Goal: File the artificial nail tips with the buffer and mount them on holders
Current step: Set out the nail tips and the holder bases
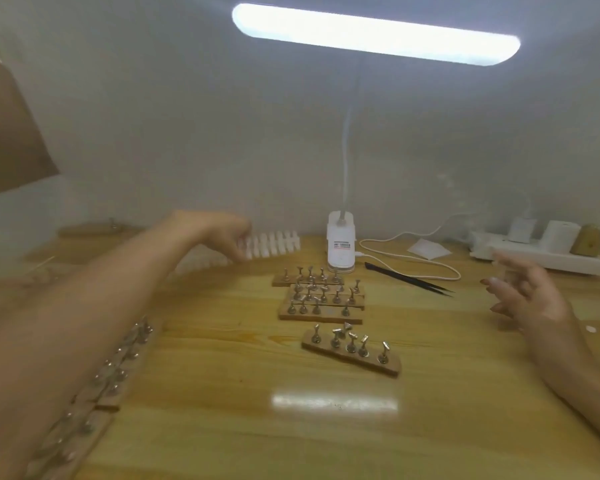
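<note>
1. L side: left hand [219, 233] is stretched out to the far side of the wooden table [222, 393], fingers pointing down at the left end of the white ridged tray [272, 244]. It's too blurry to tell if it's gripping the tray or just touching it.
2. That tray is a long row of white slots, far-centre by the wall. Can't make out what's in the slots, tbh.
3. R side: right hand [527, 292] hovers above the table w/ fingers loosely spread and nothing in it.
4. Holders: the near holder strip [352, 355] is a wooden bar mid-table, lying at a slant, w/ a bunch of small metal stands on it, some tilted.
5. Just beyond it is a stack of holder strips [321, 299], also full of metal stands. Can't tell if any nail tips are on top.
6. More holder strips [111, 375] run along the near left, partly hidden under the left forearm.
7. Other stuff: white lamp base [341, 244] far-centre, right of the tray, w/ its light bar [374, 32] glowing overhead.
8. Black tweezers [409, 280] lie right of the lamp base, next to a white cable [413, 258].
9. A power strip [541, 254] sits far right.
</note>
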`<state>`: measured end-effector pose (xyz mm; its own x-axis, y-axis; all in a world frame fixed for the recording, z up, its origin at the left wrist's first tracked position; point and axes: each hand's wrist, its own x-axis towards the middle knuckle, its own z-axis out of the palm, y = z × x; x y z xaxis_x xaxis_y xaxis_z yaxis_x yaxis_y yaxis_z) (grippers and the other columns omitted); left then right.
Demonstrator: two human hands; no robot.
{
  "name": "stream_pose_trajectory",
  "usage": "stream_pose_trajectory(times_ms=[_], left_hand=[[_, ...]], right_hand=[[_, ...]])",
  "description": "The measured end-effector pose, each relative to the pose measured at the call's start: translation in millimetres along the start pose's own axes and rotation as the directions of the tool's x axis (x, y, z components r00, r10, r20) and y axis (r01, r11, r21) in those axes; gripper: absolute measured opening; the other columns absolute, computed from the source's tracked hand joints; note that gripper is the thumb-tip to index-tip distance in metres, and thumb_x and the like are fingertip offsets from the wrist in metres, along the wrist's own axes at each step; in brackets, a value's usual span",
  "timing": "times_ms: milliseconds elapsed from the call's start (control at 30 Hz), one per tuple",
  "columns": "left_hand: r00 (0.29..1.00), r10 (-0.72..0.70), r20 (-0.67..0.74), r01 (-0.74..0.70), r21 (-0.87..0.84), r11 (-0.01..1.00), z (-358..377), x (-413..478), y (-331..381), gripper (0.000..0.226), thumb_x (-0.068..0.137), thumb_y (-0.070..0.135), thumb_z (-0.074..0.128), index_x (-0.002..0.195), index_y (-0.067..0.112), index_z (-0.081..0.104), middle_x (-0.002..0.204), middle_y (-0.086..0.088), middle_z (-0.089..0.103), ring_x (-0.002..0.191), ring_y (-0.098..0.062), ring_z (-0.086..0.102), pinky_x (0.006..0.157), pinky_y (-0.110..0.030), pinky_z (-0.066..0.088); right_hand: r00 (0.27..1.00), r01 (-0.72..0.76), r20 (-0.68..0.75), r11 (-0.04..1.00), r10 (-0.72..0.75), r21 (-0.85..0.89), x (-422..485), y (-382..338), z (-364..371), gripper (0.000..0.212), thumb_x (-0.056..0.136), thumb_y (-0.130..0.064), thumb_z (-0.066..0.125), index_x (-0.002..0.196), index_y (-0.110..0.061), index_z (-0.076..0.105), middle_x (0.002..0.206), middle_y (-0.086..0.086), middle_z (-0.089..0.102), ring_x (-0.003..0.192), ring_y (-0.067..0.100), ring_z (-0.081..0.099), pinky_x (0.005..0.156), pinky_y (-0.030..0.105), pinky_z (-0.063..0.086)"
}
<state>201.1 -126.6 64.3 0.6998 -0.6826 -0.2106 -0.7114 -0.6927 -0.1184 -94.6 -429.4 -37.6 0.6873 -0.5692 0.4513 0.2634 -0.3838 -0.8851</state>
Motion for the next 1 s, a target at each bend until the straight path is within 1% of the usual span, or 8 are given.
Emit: stream_pose_trajectory(times_ms=[267,333,433,533,700,767,867,1000], left_hand=[[0.99,-0.119,0.079,0.114,0.073,0.991,26,10,4,0.06,0.088,0.035,0.072,0.136,0.005,0.05,0.139,-0.012,0.05,0.122,-0.029,0.053,0.102,-0.037,0.045],[0.994,-0.109,-0.017,0.109,0.004,0.994,18,-3,12,0.074,0.086,0.034,0.074,0.146,0.008,0.04,0.145,-0.012,0.041,0.129,-0.03,0.048,0.108,-0.039,0.04],[0.962,0.019,-0.271,-0.079,-0.213,0.974,9,-30,41,0.034,0.092,0.012,0.067,0.124,0.017,0.058,0.128,-0.006,0.059,0.115,-0.021,0.058,0.097,-0.031,0.047],[0.961,0.146,-0.234,-0.237,-0.43,0.871,21,-66,74,0.027,0.092,0.003,0.062,0.092,0.03,0.064,0.098,0.012,0.069,0.091,0.001,0.066,0.078,-0.014,0.052],[0.966,0.219,-0.14,-0.259,-0.583,0.77,63,-91,100,0.035,0.088,0.003,0.068,0.113,0.026,0.061,0.109,0.016,0.06,0.097,0.002,0.06,0.081,-0.011,0.049],[0.963,0.177,-0.204,-0.265,-0.593,0.76,75,-93,104,0.039,0.082,0.01,0.077,0.111,0.03,0.061,0.11,0.016,0.059,0.096,0.003,0.058,0.08,-0.009,0.047],[0.954,0.099,-0.285,-0.266,-0.642,0.719,86,-100,110,0.032,0.077,0.016,0.082,0.097,0.035,0.065,0.101,0.012,0.064,0.088,0.002,0.059,0.074,-0.009,0.046],[0.941,0.129,-0.312,-0.306,-0.63,0.713,95,-112,109,0.029,0.074,0.023,0.085,0.092,0.037,0.068,0.091,0.013,0.062,0.086,0.005,0.058,0.072,-0.008,0.044]], right_hand=[[0.896,0.422,0.343,0.777,-0.281,-0.466,-15,-18,18,0.058,0.077,-0.044,0.078,0.129,-0.032,0.057,0.107,-0.009,0.063,0.101,0.011,0.054,0.093,0.035,0.039],[0.882,0.445,0.369,0.777,-0.294,-0.445,-17,-21,24,0.058,0.077,-0.048,0.069,0.13,-0.028,0.057,0.105,-0.01,0.062,0.1,0.008,0.053,0.095,0.025,0.035],[0.919,0.319,0.338,0.889,-0.204,-0.329,-23,-25,30,0.052,0.08,-0.042,0.071,0.129,-0.034,0.056,0.112,-0.019,0.062,0.106,0.005,0.056,0.091,0.012,0.038],[0.95,0.126,0.303,0.978,-0.071,-0.165,-27,-27,32,0.042,0.084,-0.043,0.064,0.125,-0.041,0.055,0.123,-0.014,0.063,0.119,0.008,0.057,0.1,0.026,0.043],[0.958,0.034,0.287,0.974,0.032,-0.223,-25,-31,25,0.039,0.086,-0.054,0.068,0.121,-0.04,0.059,0.121,-0.009,0.065,0.123,0.003,0.054,0.117,0.052,0.029],[0.971,0.074,0.238,0.916,0.023,-0.394,-22,-28,18,0.036,0.084,-0.051,0.063,0.118,-0.04,0.058,0.11,-0.018,0.062,0.112,-0.006,0.052,0.116,0.053,0.026],[0.983,0.079,0.181,0.797,0.039,-0.599,-18,-25,12,0.042,0.082,-0.049,0.064,0.12,-0.033,0.058,0.1,-0.017,0.058,0.111,0.017,0.049,0.096,0.041,0.035],[0.964,0.02,0.145,0.487,0.221,-0.873,-14,-20,7,0.061,0.084,-0.052,0.067,0.139,-0.033,0.049,0.128,-0.003,0.052,0.129,0.027,0.035,0.105,0.043,0.028]])
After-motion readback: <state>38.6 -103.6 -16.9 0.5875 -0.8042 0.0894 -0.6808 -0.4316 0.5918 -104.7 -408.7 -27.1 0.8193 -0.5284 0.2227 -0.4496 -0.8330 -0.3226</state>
